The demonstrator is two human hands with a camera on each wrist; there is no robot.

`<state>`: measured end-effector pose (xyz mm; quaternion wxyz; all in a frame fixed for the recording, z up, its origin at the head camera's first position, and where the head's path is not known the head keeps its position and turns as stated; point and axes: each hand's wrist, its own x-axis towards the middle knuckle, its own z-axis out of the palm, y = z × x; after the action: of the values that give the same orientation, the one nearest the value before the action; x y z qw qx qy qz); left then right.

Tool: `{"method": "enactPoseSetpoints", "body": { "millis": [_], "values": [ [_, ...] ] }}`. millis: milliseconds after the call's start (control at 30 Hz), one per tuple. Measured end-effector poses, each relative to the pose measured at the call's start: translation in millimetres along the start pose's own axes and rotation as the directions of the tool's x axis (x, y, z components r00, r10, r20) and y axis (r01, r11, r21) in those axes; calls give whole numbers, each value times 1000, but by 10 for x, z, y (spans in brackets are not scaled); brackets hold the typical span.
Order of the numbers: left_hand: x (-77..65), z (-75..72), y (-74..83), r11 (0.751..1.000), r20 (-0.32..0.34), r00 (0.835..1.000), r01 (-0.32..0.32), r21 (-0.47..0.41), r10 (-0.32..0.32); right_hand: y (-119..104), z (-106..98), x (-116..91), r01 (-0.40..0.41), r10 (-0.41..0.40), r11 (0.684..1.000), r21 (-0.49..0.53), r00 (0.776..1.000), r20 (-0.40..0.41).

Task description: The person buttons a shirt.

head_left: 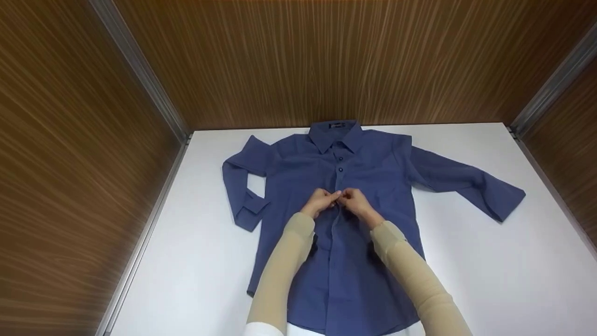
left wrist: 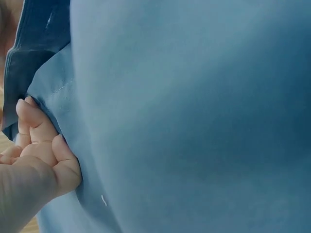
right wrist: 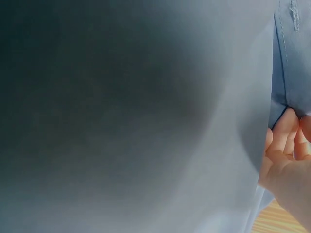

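Observation:
A blue long-sleeved button-up shirt point(head_left: 298, 177) lies front up, its collar point(head_left: 352, 139) at the far side. Two dark buttons point(head_left: 340, 164) show on the front above the hands. Halfway down the front opening, my left hand point(head_left: 320, 201) and right hand point(head_left: 355, 202) meet, fingertips almost touching. Each pinches the fabric along the placket point(head_left: 332, 261). In the left wrist view, the left hand point(left wrist: 41, 155) holds a fold of cloth. A stitched buttonhole point(right wrist: 295, 17) lies above the right hand point(right wrist: 286, 158) in the right wrist view. Any button between the fingertips is hidden.
The white table point(head_left: 186, 261) bears the shirt. The left sleeve in view point(head_left: 235, 184) is bent back beside the body; the other sleeve point(head_left: 466, 179) stretches out to the right. Wood-grain panels point(head_left: 298, 60) stand at the back and both sides.

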<state>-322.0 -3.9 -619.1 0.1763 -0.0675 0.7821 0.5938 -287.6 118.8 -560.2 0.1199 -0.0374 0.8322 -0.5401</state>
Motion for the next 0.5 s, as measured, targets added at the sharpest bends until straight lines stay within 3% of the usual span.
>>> {"method": "enactPoseSetpoints", "body": {
  "millis": [67, 233, 333, 400, 433, 467, 500],
  "values": [
    [60, 15, -47, 1000, -10, 1000, -3, 16, 3, -5, 1, -3, -1, 1, 1000, -13, 1000, 1],
    [566, 112, -486, 996, -25, 997, -69, 52, 70, -10, 5, -8, 4, -4, 999, -36, 1000, 1],
    [534, 135, -451, 997, -71, 997, -17, 72, 22, 9, 15, 13, -17, 16, 999, -40, 1000, -7],
    [466, 125, -422, 995, -65, 993, -93, 44, 95, 57, 18, 42, -8, 8, 1000, -19, 1000, 2],
    [379, 116, -340, 996, -76, 994, -72, 48, 75, 83, 17, 51, 16, -16, 1000, -9, 1000, 11],
    [321, 104, -299, 995, -73, 992, -97, 36, 99, 236, 29, 147, 69, -70, 997, 36, 997, 20],
    [226, 87, -216, 994, -69, 992, -101, 32, 103, 270, 30, 171, 73, -74, 996, 46, 997, 26]
  ]
}}
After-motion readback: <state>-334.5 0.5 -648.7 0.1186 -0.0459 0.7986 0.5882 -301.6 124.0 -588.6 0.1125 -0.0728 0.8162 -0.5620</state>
